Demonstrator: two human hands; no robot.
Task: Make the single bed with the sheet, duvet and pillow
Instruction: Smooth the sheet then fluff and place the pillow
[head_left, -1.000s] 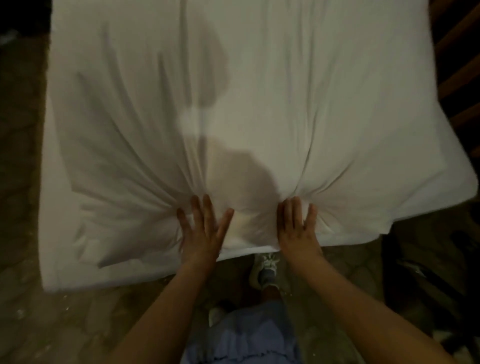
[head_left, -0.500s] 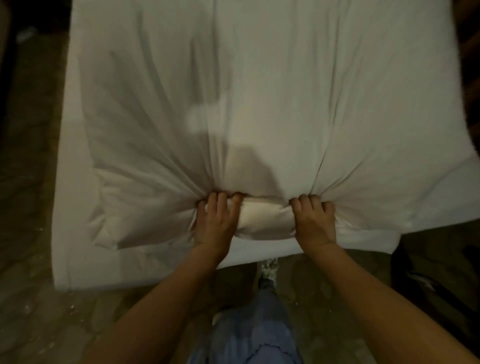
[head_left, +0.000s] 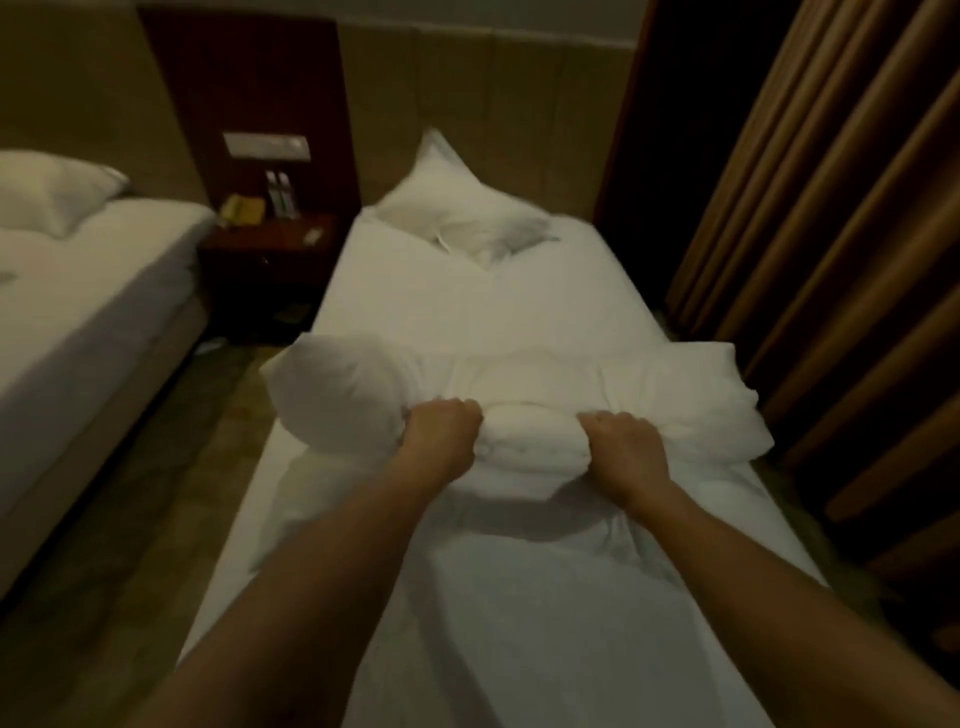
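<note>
Head cam looks down the single bed. The left hand and right hand each have fingers curled tight into a rolled-up bunch of the white duvet, which sits across the middle of the bed, flopping past both sides. The pillow lies at the head end. The sheet covers the mattress nearer the camera. A nightstand stands to the left, curtains to the right.
</note>
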